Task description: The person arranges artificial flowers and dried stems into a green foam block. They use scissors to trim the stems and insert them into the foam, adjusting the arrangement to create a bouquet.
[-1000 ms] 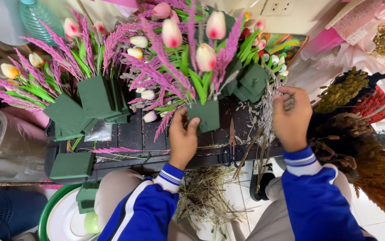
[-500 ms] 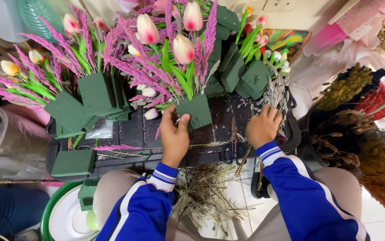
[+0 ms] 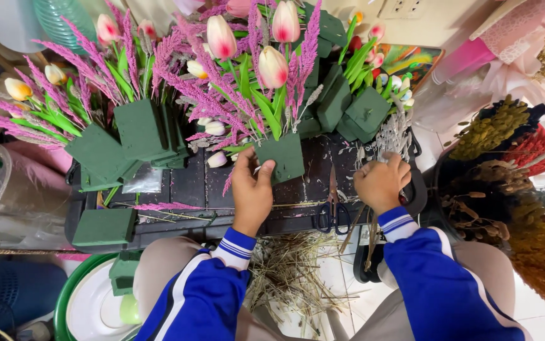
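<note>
The left hand, centre of the frame, has its fingers curled against the lower left edge of a green foam block that carries pink tulips and purple plume stems. The block stands on the dark crate top, just above that hand. To the right, the right hand is closed in a loose fist around thin dried stems, beside the scissors lying on the crate.

Risk here: the arrangement looks top-heavy, so a push from that one-sided grip could tip the block toward the neighbouring blocks at upper right. The brittle stems could snap in the fist or drop onto the straw litter below.

Against half a second ago, the left hand sits lower on the block, and the right hand has drawn down and closed more tightly.
</note>
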